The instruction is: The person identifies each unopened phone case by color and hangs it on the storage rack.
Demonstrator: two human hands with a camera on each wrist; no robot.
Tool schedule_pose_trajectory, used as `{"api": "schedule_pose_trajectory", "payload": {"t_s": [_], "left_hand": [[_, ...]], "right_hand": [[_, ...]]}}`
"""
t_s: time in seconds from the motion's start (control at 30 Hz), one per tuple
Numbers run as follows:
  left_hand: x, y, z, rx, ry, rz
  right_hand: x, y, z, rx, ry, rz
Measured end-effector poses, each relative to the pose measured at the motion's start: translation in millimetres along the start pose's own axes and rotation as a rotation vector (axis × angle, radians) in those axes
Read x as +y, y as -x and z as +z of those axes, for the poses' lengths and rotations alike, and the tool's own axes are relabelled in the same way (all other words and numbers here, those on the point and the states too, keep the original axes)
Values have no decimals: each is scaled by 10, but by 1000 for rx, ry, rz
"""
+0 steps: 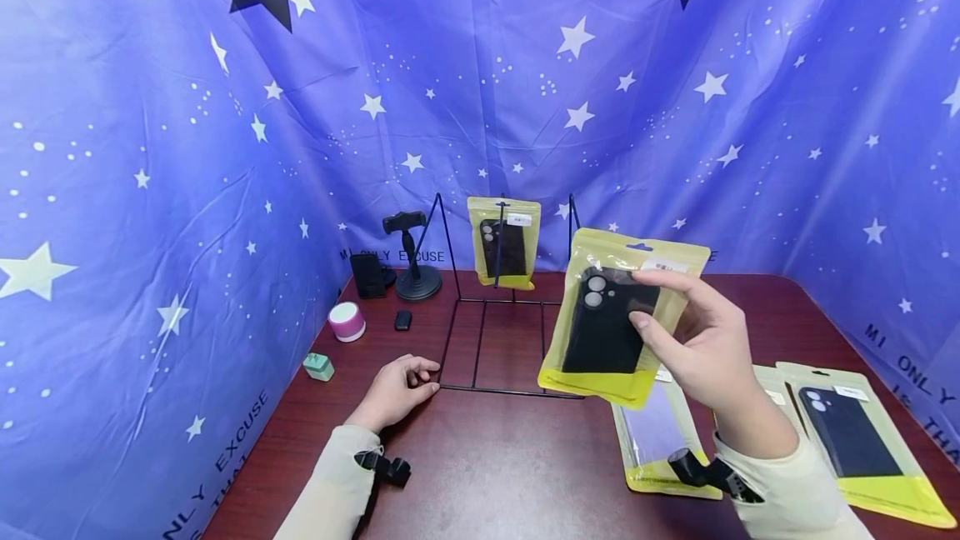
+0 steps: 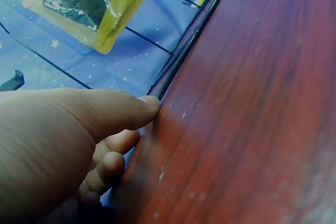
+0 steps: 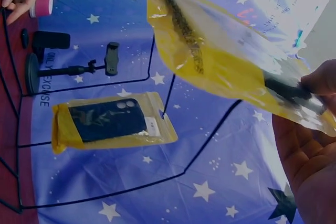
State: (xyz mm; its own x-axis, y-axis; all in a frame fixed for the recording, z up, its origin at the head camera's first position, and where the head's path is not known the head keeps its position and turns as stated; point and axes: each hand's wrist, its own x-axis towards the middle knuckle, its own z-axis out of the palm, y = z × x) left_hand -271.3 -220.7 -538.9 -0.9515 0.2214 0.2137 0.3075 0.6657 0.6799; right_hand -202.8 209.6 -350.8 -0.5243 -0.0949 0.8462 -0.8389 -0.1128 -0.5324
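In the head view my right hand (image 1: 712, 348) pinches a yellow-and-clear zip pouch (image 1: 551, 357) by its right side, thumb in front. A black phone case (image 1: 603, 327) shows inside it. The pouch is raised at the right front of a black wire display rack (image 1: 495, 391). Down on the table, my left hand (image 1: 397, 390) pinches the rack's front left corner between thumb and fingers; the left wrist view shows the thumb (image 2: 126, 109) against the rod. Another pouch with a black phone case (image 1: 504, 248) hangs on the rack's middle prong.
More pouches lie at the right: one with a lilac case (image 1: 660, 427), another with a dark case (image 1: 851, 432). Left of the rack stand a phone holder (image 1: 417, 282), a black stand (image 1: 368, 276), a pink-and-white jar (image 1: 347, 322), a small black object (image 1: 402, 321) and a green block (image 1: 318, 367).
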Motion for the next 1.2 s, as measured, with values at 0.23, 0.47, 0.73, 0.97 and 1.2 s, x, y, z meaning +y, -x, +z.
{"api": "schedule_pose_trajectory", "payload": {"t_s": [0.23, 0.47, 0.73, 0.97, 1.2], "left_hand": [[-3, 6, 0, -3, -8, -1], [-30, 7, 5, 1, -4, -3], [-27, -1, 6, 0, -2, -4], [-20, -12, 2, -1, 2, -8], [-18, -6, 2, -3, 4, -10]], "right_hand": [[50, 42, 110, -10, 51, 19], [87, 82, 221, -51, 137, 27], [59, 123, 333, -111, 166, 124], [121, 167, 417, -169, 231, 172], [215, 196, 543, -210, 206, 167]]}}
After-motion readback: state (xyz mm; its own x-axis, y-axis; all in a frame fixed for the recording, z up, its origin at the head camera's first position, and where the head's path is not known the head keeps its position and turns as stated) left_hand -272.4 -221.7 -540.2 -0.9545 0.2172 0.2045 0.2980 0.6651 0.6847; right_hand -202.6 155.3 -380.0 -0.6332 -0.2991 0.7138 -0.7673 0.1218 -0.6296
